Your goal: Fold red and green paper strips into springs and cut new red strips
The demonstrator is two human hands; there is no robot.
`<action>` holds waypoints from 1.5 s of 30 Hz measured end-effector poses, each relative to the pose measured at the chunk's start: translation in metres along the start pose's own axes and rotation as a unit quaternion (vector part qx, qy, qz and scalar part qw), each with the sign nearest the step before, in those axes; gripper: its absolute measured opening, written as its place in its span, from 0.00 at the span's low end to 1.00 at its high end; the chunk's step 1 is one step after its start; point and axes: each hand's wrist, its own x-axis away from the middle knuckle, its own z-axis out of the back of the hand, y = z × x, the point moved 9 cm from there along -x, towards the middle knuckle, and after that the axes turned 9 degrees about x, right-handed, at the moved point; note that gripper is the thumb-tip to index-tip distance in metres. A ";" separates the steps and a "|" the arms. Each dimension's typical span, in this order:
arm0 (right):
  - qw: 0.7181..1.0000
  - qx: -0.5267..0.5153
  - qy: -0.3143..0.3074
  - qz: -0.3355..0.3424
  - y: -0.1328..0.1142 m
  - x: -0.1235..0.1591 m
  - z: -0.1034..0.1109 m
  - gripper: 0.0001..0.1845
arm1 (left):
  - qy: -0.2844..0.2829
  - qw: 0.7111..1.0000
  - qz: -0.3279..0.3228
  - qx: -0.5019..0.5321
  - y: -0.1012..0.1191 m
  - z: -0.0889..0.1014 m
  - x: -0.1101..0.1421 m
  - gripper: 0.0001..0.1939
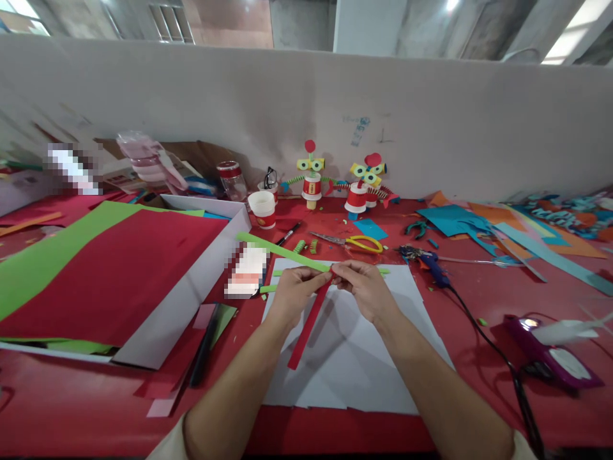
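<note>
Above a white paper sheet (345, 377), my two hands meet with their fingertips nearly touching. My left hand (301, 291) pinches a red paper strip (309, 326) and a green paper strip (282, 250) where they cross. From that crossing the red strip hangs down toward me, and the green one runs off to the upper left. My right hand (361, 284) is closed on the same joined ends. Thumbs and fingers hide the exact overlap. More thin green strips (268, 289) lie behind my hands, partly covered by them.
Scissors (361, 243) with yellow handles lie beyond the sheet. A hot glue gun (433, 265) trails its cable at right, near a purple device (550, 358). Two paper-cup figures (312, 187) stand by the wall. At left is a box (191, 306) of coloured paper.
</note>
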 end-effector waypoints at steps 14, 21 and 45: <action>0.999 -0.024 -0.009 0.029 -0.002 0.001 -0.006 0.13 | 0.039 0.994 0.042 0.095 -0.009 0.005 -0.002 0.09; 0.998 -0.050 -0.009 0.021 -0.003 0.003 -0.004 0.10 | 0.022 0.998 -0.007 0.061 -0.001 0.001 0.001 0.10; 0.987 0.098 0.017 0.127 -0.023 0.013 -0.008 0.11 | 0.030 0.980 0.031 0.193 -0.008 0.001 -0.001 0.08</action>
